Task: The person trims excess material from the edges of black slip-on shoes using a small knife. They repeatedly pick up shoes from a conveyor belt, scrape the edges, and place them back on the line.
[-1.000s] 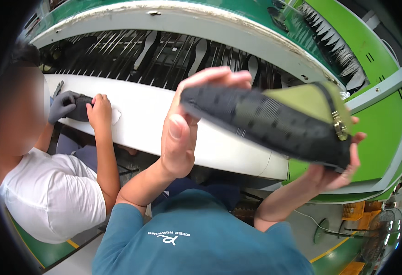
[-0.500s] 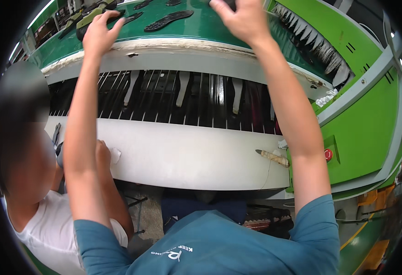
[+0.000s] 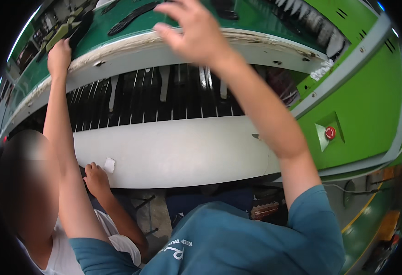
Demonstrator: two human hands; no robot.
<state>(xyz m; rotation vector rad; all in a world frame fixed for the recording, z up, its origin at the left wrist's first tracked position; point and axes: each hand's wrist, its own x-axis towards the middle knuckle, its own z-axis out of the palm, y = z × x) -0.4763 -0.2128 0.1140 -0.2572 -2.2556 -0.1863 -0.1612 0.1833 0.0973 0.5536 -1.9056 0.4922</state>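
My left hand (image 3: 59,58) is at the near edge of the green work surface (image 3: 107,28), fingers drawn together against an olive-green and black shoe part (image 3: 63,31). What exactly lies between the fingers is hidden. My right hand (image 3: 194,36) hovers over the surface's worn pale edge with fingers spread and nothing in them. Just beyond its fingertips lies a long black shoe sole (image 3: 131,20). To its right is another black piece (image 3: 225,9), cut off by the top of the picture.
A co-worker's hand (image 3: 97,178) rests on the white panel (image 3: 178,151) beside a white scrap (image 3: 109,165). My right forearm partly hides a pointed tool (image 3: 256,136). Dark slats (image 3: 132,94) run below the surface. Right: bristles (image 3: 327,34), a green housing with a red button (image 3: 330,133).
The whole view has shifted. My left hand's fingers have closed beside the olive-green part. My right hand has swung left and nearer, its fingers spread. The co-worker's hand shows more fully on the panel.
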